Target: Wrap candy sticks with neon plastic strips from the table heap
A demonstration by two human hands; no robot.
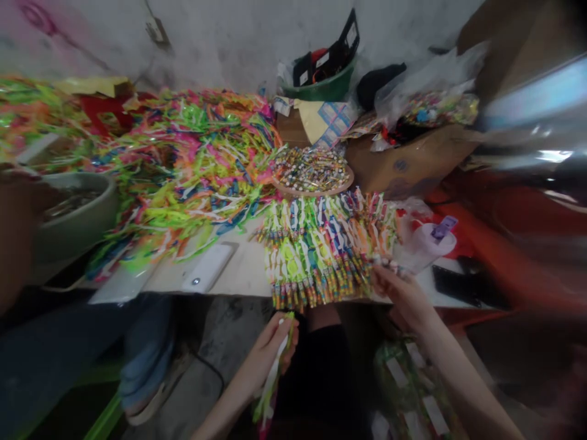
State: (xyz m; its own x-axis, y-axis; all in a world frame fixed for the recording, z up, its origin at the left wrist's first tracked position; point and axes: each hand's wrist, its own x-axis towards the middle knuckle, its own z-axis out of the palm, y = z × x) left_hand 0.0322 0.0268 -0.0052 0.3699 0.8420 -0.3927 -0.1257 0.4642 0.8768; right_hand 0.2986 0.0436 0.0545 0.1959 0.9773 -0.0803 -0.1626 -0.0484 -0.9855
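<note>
Low in front of the table edge, my left hand (277,342) is closed around a bundle of green, white and pink plastic strips (270,388) that hangs down toward my lap. At the table's front right, my right hand (403,290) has its fingers drawn together beside small whitish pieces (389,264); what they pinch is too blurred to make out. To its left lie overlapping rows of small patterned sticks with bright plastic tails (316,256), their stick ends reaching the front edge. Behind the rows sits a round shallow basket (316,193) full of small patterned sticks.
A large heap of coloured strips (202,153) covers the left. Nearby are a white phone (208,267), a grey-green bowl (87,211) by another person's arm (16,238), a green basin (328,90), a cardboard box (408,162), a white cup (433,241) and a black phone (458,284).
</note>
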